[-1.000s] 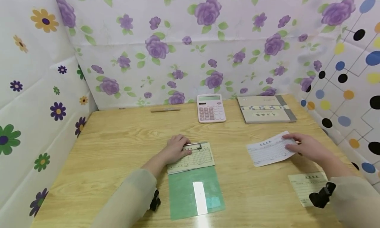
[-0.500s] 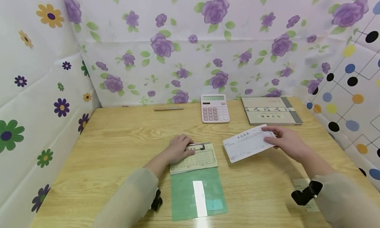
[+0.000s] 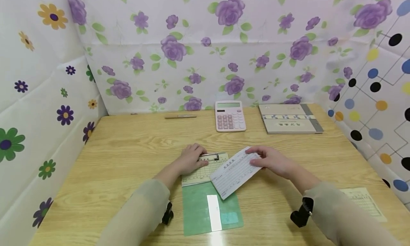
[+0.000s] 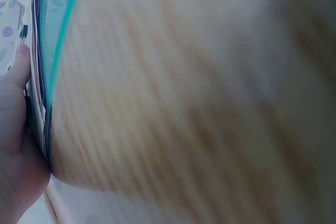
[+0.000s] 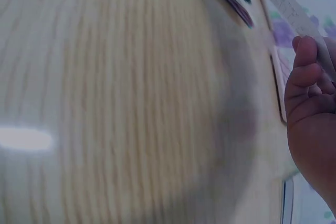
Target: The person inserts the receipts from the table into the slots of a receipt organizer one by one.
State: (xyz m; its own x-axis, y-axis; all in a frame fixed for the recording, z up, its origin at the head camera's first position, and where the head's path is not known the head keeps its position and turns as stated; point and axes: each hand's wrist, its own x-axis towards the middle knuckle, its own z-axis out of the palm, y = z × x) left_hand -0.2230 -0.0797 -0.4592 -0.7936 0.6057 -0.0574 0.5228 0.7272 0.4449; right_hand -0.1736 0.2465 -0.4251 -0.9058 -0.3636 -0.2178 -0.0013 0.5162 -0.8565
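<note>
My left hand (image 3: 192,160) lies over the top left corner of a green translucent clipboard (image 3: 196,212), gripping it beside the metal clip, thumb across the papers. Pale yellow printed forms (image 3: 195,176) sit under the clip. In the left wrist view the left hand (image 4: 18,145) is at the clipboard's edge, several sheets layered against it. My right hand (image 3: 272,161) pinches a white printed form (image 3: 235,173) by its right end, between thumb and fingers. That form is tilted and overlaps the clipboard's right side in the head view. The right wrist view shows the right hand (image 5: 312,108) holding it.
A pink calculator (image 3: 230,116) stands at the back, with a brown pen (image 3: 180,116) to its left and a grey-beige folder (image 3: 289,118) to its right. Another yellow form (image 3: 365,203) lies at the right, partly behind the right sleeve. Patterned cloth walls border the wooden table (image 3: 128,142).
My right hand has carried the white form leftward from the right side until it overlaps the clipboard, turning it steeper. The left hand has stayed on the clipboard.
</note>
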